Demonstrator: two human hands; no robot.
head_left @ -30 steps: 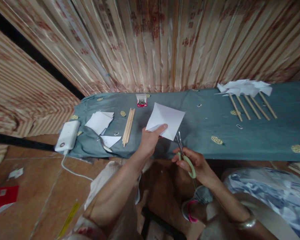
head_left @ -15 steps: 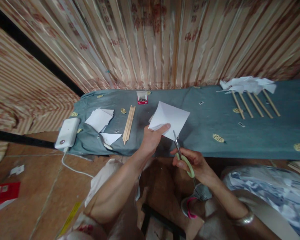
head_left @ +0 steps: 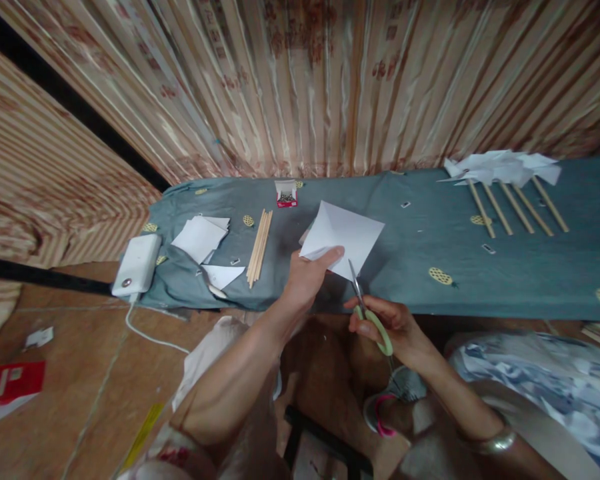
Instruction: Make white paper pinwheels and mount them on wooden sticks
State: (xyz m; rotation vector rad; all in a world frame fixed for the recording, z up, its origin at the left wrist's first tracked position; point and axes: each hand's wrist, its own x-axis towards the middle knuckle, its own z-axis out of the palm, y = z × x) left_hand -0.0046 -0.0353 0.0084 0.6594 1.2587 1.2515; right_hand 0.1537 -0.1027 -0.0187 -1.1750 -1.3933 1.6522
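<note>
White sheet [head_left: 353, 230]: hanging at mid-scene above the near half of the surface [head_left: 525, 287], one corner pointing toward the wearer. The left hand [head_left: 304, 279] is gripping its near-left edge, thumb lying flat on top; the other fingers are hiding underneath, so their exact position cannot be told. This pinch is probably keeping the sheet taut and leaving the near corner exposed.

The right hand [head_left: 395, 321] is holding scissors [head_left: 357, 287], fingers curling around the green handles. One blade is showing over the near corner; the other is presumably sitting beneath. Holding the sheet clear of the cloth is likely giving the lower blade room.

Left of the sheet, a bundle of sticks [head_left: 259, 250] is lying roughly parallel, with a red box [head_left: 287, 195] of small metal pieces standing open beyond it. Farther left, a paper stack [head_left: 199, 239] is resting, seemingly sorted apart for easy reach. At far right, five paper-topped sticks [head_left: 505, 172] are lying in a row, papers overlapping, perhaps being kept out of the working area.

Room: green pineapple-print cloth is covering the surface; a striped curtain [head_left: 305, 87] is hanging behind; a white device [head_left: 137, 263] is sitting at the left end, its cable trailing over the brown floor [head_left: 87, 340].
</note>
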